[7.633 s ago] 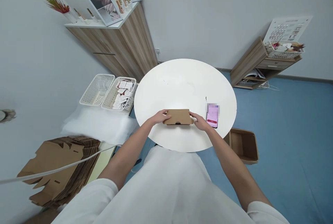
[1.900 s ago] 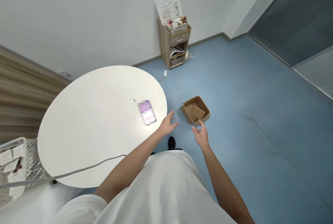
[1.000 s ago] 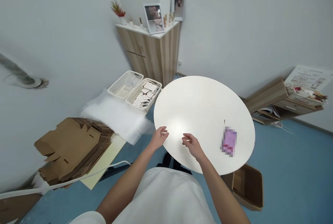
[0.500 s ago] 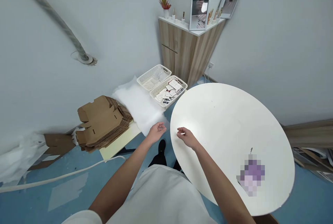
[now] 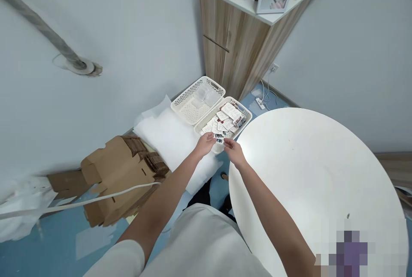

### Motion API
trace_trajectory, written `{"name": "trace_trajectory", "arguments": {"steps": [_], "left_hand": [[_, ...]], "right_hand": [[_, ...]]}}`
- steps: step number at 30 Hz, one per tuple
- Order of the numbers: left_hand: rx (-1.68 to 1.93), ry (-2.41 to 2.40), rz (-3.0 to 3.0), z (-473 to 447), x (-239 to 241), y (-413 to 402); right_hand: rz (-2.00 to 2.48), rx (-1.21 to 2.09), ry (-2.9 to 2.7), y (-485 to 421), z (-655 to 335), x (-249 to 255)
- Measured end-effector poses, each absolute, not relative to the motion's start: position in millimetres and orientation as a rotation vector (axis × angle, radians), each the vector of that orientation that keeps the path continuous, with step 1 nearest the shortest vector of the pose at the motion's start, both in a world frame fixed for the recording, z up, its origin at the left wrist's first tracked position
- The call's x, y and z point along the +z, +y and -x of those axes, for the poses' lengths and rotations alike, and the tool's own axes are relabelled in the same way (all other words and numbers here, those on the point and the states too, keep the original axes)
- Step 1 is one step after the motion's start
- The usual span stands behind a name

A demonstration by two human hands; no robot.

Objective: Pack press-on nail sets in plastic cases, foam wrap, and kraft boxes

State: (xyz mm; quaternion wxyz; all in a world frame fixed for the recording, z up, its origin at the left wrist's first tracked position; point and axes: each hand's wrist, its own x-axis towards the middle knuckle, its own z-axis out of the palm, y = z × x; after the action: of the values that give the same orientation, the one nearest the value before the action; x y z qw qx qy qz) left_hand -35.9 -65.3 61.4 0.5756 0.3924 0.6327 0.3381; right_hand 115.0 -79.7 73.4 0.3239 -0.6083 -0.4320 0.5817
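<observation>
A white plastic basket [image 5: 247, 113] holds white printed cards [image 5: 222, 119] and small packs with dark, glossy nail-shaped pieces. My left hand [image 5: 205, 144] is over the basket's near left side, its fingers loosely bent and pointing inward. Opposite it, my right hand [image 5: 234, 152] hovers by the near right rim, with fingers apart and slightly curled. Between the fingertips several dark pieces show; I see nothing gripped in either hand. Whether the fingertips touch the packs is hard to make out.
A second white basket [image 5: 184, 104] with clear plastic boxes adjoins behind. White foam sheets [image 5: 174, 140] and flattened cardboard boxes [image 5: 116, 170] lie to the left. A round white table [image 5: 309, 170] stands at right, a blurred purple thing [image 5: 352, 251] on it. A wooden cabinet [image 5: 234, 45] fills the corner.
My view has moved closer to the baskets and the cabinet. Both hands have gone from between table and foam sheets forward to the basket of cards.
</observation>
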Motion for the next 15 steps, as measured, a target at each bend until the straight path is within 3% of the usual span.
{"name": "trace_trajectory", "arguments": {"steps": [7, 15], "left_hand": [[0.642, 1.417, -0.814, 31.3, 25.9, -4.2], [0.563, 1.389, -0.757, 22.9, -5.6, 10.6]], "right_hand": [[1.732, 1.419, -0.738, -20.8, -87.1, 37.4], [1.898, 1.356, -0.599, -7.0, -87.1, 1.4]]}}
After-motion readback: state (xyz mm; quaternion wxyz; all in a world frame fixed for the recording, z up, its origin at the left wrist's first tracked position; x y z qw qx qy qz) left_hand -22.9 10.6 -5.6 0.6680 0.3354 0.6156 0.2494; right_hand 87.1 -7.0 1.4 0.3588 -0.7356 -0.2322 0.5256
